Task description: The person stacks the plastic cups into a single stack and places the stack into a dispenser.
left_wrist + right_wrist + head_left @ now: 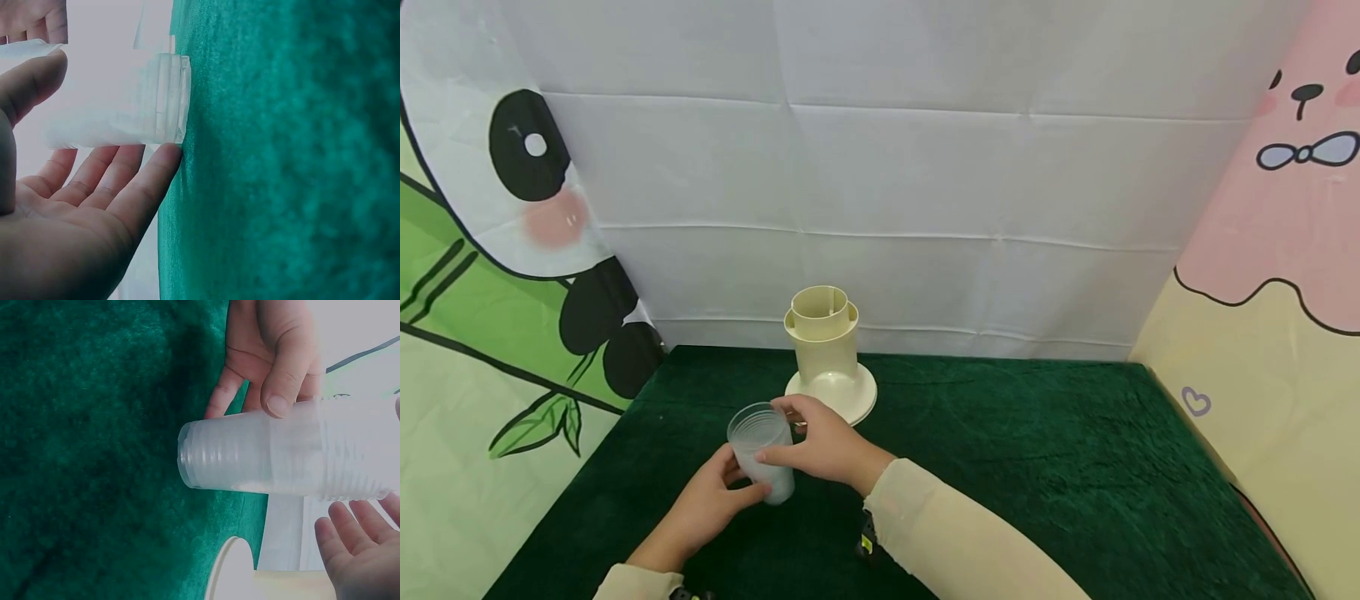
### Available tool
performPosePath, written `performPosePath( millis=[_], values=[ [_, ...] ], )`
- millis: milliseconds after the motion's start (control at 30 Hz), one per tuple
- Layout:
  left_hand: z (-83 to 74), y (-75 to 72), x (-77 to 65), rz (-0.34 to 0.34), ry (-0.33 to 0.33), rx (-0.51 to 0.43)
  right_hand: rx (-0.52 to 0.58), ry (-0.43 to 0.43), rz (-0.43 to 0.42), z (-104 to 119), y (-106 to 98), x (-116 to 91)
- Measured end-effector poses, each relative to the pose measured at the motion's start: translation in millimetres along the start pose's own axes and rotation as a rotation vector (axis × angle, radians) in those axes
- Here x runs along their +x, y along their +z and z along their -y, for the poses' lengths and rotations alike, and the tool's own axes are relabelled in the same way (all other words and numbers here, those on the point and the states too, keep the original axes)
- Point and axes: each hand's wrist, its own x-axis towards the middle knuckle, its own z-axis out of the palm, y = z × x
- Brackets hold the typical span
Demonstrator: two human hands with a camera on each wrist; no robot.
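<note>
A stack of clear plastic cups (762,442) stands between my two hands over the green cloth, mouth up and slightly tilted. My left hand (711,504) holds its lower part, the thumb (37,84) on one side and the fingers (134,181) on the other. Higher up, near the rims, my right hand (823,446) has its thumb and fingertips about the stack. In the right wrist view, some of its fingers (356,534) lie just off the cup walls. Whether the base of the stack (187,455) touches the cloth is hard to tell.
Just behind the hands stands a cream plastic holder (826,358) with a round base and open tubes on top. Green cloth (1037,450) covers the table. A white sheet (895,175) hangs at the back, with cartoon-printed sheets at both sides.
</note>
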Motion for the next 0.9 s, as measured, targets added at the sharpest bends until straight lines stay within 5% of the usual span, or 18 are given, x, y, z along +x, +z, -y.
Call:
performPosePath(
  millis=[900],
  values=[
    [-4.9, -5.7, -5.6, -0.013, 0.008, -0.06, 0.073, 0.001, 0.003, -23.0, 3.7, -8.6]
  ],
)
